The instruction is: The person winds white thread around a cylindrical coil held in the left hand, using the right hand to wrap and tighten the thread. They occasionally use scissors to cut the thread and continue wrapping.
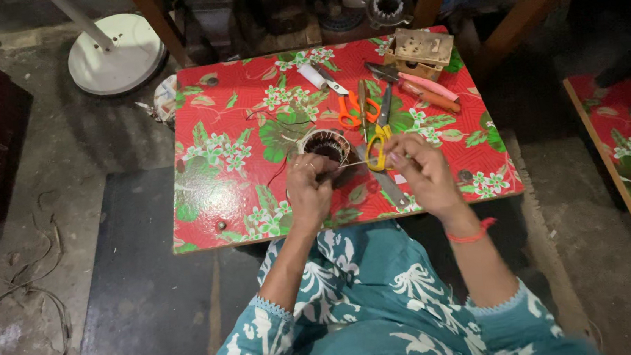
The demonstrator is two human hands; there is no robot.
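While my left hand point(309, 188) steadies the round wound coil point(326, 147) near the middle of the desk point(221, 208), my right hand point(415, 167) pinches a thin thread point(354, 164) taut (yellow scissors point(380, 146) lie just beside), so I judge the tying step underway, calling next for a careful pull.

On low table point(219, 201): motor stator point(326, 147) near centre, just behind left hand point(309, 189). Right hand point(420, 172) to its right, thread stretched between both hands. Two pairs of scissors point(372, 123) just behind hands. Pliers point(418, 88) further back, right. Small box point(420, 50) at far right corner. Fan base point(114, 54) on floor, behind table, left.
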